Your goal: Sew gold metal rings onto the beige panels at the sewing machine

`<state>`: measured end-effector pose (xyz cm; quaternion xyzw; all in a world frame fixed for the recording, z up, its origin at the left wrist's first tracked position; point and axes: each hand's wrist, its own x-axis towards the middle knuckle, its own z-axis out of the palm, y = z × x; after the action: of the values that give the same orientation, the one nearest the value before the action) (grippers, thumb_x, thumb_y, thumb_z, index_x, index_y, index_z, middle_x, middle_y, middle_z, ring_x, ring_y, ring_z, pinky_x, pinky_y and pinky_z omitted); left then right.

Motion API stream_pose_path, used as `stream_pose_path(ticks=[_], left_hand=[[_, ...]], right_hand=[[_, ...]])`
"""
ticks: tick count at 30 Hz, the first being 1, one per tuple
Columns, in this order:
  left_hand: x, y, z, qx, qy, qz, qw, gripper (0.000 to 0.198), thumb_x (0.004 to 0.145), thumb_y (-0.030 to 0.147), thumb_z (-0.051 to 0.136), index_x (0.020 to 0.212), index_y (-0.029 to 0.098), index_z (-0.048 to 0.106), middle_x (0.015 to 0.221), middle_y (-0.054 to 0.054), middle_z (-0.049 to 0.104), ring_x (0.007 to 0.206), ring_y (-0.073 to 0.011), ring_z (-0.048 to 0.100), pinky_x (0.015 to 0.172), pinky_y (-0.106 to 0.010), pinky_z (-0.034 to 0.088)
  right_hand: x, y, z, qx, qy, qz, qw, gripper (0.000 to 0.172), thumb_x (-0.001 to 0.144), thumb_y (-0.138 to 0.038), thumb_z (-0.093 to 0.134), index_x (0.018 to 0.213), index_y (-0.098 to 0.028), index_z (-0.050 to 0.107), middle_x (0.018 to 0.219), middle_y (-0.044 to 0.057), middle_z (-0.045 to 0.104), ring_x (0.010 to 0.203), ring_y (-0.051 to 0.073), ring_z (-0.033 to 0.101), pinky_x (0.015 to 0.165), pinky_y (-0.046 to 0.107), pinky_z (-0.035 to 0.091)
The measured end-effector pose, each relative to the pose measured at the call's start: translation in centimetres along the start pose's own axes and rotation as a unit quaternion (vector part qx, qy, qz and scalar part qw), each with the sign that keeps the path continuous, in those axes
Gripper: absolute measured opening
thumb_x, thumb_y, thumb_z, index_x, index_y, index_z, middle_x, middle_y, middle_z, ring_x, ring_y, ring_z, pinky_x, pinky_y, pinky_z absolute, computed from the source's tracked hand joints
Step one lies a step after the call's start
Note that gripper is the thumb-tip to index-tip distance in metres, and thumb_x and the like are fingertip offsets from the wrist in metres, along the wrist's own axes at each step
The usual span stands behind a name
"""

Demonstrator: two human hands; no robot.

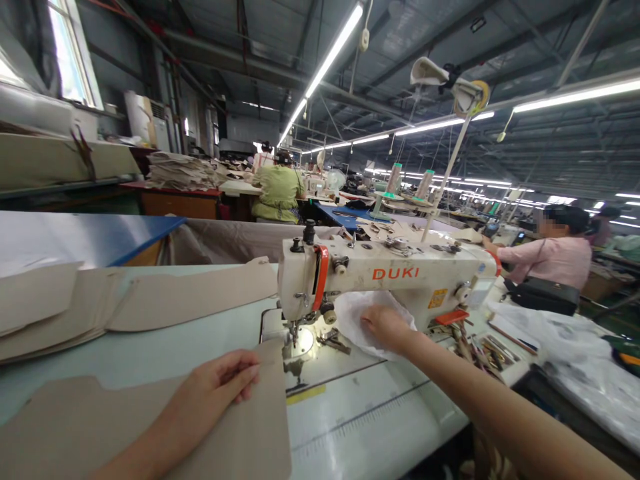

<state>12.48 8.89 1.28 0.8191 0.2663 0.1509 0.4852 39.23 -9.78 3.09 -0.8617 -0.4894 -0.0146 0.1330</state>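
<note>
A white sewing machine [350,273] with orange trim stands on the pale table. My left hand [225,383] rests on a large beige piece [260,427] left of the needle, its fingers curled together; whether they pinch the piece I cannot make out. Under the machine's arm, my right hand [387,328] is closed on a crumpled white cloth [353,323]. Small metal tools [334,341] lie between the lit needle plate [303,340] and the cloth.
More beige pieces [195,297] are stacked at the left. On the right are a tray of small tools [500,350], clear plastic wrap [590,373] and a black case [543,295]. A person in pink [560,257] sits beyond; another in green [278,190] is ahead.
</note>
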Motion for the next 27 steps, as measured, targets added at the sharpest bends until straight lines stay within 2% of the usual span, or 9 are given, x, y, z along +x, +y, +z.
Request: stream_pose_path(ticks=[4, 9, 12, 15, 17, 20, 21, 24, 27], left_hand=[[-0.1, 0.1, -0.1, 0.001, 0.000, 0.003, 1.000, 0.034, 0.064, 0.052, 0.052, 0.076, 0.022, 0.063, 0.052, 0.003, 0.057, 0.056, -0.0192, 0.058, 0.061, -0.028, 0.045], [-0.3, 0.1, -0.1, 0.001, -0.001, 0.020, 1.000, 0.031, 0.067, 0.049, 0.052, 0.074, 0.022, 0.063, 0.054, 0.003, 0.058, 0.058, -0.0189, 0.058, 0.062, -0.027, 0.044], [-0.6, 0.3, 0.1, -0.012, 0.004, 0.021, 1.000, 0.026, 0.067, 0.045, 0.053, 0.071, 0.021, 0.062, 0.055, 0.004, 0.058, 0.058, -0.0177, 0.056, 0.060, -0.026, 0.043], [-1.0, 0.6, 0.4, -0.032, 0.008, 0.021, 0.999, 0.023, 0.067, 0.042, 0.053, 0.070, 0.021, 0.061, 0.057, 0.004, 0.057, 0.058, -0.0168, 0.055, 0.058, -0.025, 0.042], [-1.2, 0.8, 0.6, -0.045, 0.011, 0.024, 0.999, 0.021, 0.066, 0.040, 0.054, 0.070, 0.020, 0.061, 0.056, 0.004, 0.057, 0.058, -0.0164, 0.054, 0.058, -0.025, 0.042], [-1.4, 0.8, 1.0, -0.063, 0.011, 0.030, 0.998, 0.019, 0.066, 0.036, 0.055, 0.069, 0.019, 0.061, 0.056, 0.004, 0.056, 0.057, -0.0156, 0.053, 0.058, -0.025, 0.040], [-1.5, 0.8, 1.0, -0.068, 0.011, 0.034, 0.997, 0.018, 0.066, 0.035, 0.056, 0.069, 0.018, 0.061, 0.056, 0.003, 0.056, 0.057, -0.0153, 0.052, 0.058, -0.025, 0.040], [-1.7, 0.6, 1.0, -0.079, 0.021, 0.050, 0.995, 0.016, 0.067, 0.032, 0.057, 0.068, 0.017, 0.062, 0.058, 0.003, 0.056, 0.058, -0.0144, 0.051, 0.058, -0.024, 0.039], [-1.7, 0.4, 0.7, -0.083, 0.037, 0.063, 0.994, 0.015, 0.070, 0.030, 0.056, 0.069, 0.017, 0.063, 0.060, 0.003, 0.056, 0.059, -0.0137, 0.051, 0.058, -0.023, 0.038]], right_hand=[[-0.3, 0.1, -0.6, 0.065, 0.027, 0.021, 0.997, 0.019, 0.069, -0.002, 0.049, 0.064, -0.015, 0.062, 0.068, 0.005, 0.066, 0.063, 0.016, 0.057, 0.059, 0.024, 0.037], [-1.5, -0.6, -1.2, 0.191, 0.069, 0.046, 0.978, 0.016, 0.070, -0.008, 0.050, 0.078, -0.015, 0.063, 0.075, 0.004, 0.067, 0.066, 0.014, 0.060, 0.058, 0.022, 0.042], [-2.6, -1.8, -1.1, 0.273, 0.059, 0.031, 0.960, 0.008, 0.073, -0.018, 0.055, 0.076, -0.016, 0.062, 0.075, 0.004, 0.067, 0.068, 0.015, 0.062, 0.062, 0.024, 0.046], [-3.7, -4.0, -0.5, 0.352, 0.033, 0.011, 0.936, 0.017, 0.075, -0.032, 0.060, 0.077, -0.016, 0.064, 0.073, 0.004, 0.067, 0.069, 0.016, 0.063, 0.065, 0.027, 0.049], [-4.4, -5.9, 0.2, 0.460, -0.005, 0.018, 0.887, 0.025, 0.071, -0.041, 0.067, 0.077, -0.016, 0.066, 0.072, 0.004, 0.068, 0.068, 0.017, 0.063, 0.065, 0.028, 0.049], [-4.9, -9.2, 1.2, 0.628, -0.079, 0.062, 0.772, 0.029, 0.059, -0.040, 0.078, 0.070, -0.016, 0.067, 0.068, 0.002, 0.067, 0.067, 0.015, 0.063, 0.068, 0.027, 0.049], [-4.9, -10.1, 1.6, 0.658, -0.101, 0.075, 0.742, 0.028, 0.056, -0.038, 0.080, 0.068, -0.016, 0.067, 0.067, 0.002, 0.067, 0.066, 0.014, 0.063, 0.068, 0.026, 0.049], [-4.4, -12.3, 2.3, 0.708, -0.157, 0.098, 0.681, 0.026, 0.053, -0.032, 0.082, 0.067, -0.015, 0.069, 0.066, 0.001, 0.067, 0.065, 0.011, 0.062, 0.070, 0.024, 0.048], [-3.7, -13.1, 2.9, 0.730, -0.185, 0.107, 0.649, 0.029, 0.048, -0.025, 0.084, 0.072, -0.014, 0.071, 0.069, 0.002, 0.069, 0.066, 0.011, 0.063, 0.072, 0.025, 0.047]])
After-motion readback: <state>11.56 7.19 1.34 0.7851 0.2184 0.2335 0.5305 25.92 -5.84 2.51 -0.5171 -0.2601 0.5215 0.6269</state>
